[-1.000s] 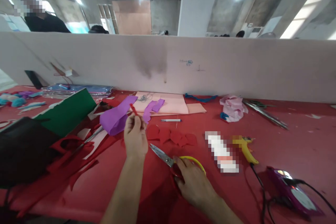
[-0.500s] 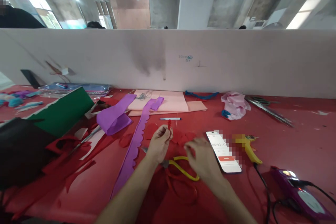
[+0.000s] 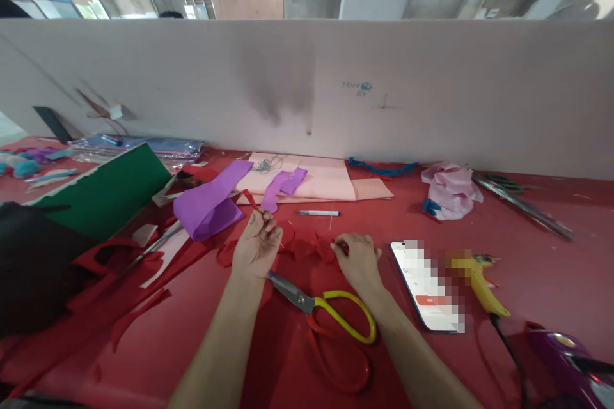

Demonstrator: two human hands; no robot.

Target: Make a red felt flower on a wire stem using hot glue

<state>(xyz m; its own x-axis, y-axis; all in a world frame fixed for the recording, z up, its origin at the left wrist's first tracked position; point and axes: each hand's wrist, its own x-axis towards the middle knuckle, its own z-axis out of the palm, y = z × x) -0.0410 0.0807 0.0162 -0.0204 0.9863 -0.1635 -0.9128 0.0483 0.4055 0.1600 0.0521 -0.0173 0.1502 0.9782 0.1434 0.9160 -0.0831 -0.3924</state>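
Note:
My left hand (image 3: 258, 246), palm turned up, pinches a small rolled red piece (image 3: 249, 198) that points up to the left. My right hand (image 3: 357, 263) is low over the table, its fingertips pinched at the edge of a red cut-out piece (image 3: 325, 248). Several such red pieces lie in a row between the hands, hard to tell from the red table. Below them rest scissors (image 3: 303, 301) with one yellow and one red handle, blades toward my left wrist. A capped pen (image 3: 318, 213) lies just beyond the red pieces.
At right are a phone (image 3: 425, 287), a yellow glue gun (image 3: 482, 284) with a cord and a purple device (image 3: 570, 358). Purple strips (image 3: 206, 204), red scraps and a green board (image 3: 110, 195) fill the left. Pink sheets (image 3: 311, 176) lie before a white partition (image 3: 192, 89).
My left hand has moved left with the rolled red piece, uncovering the scissor blades. My right hand has come to the red cut-outs. The view has tilted down.

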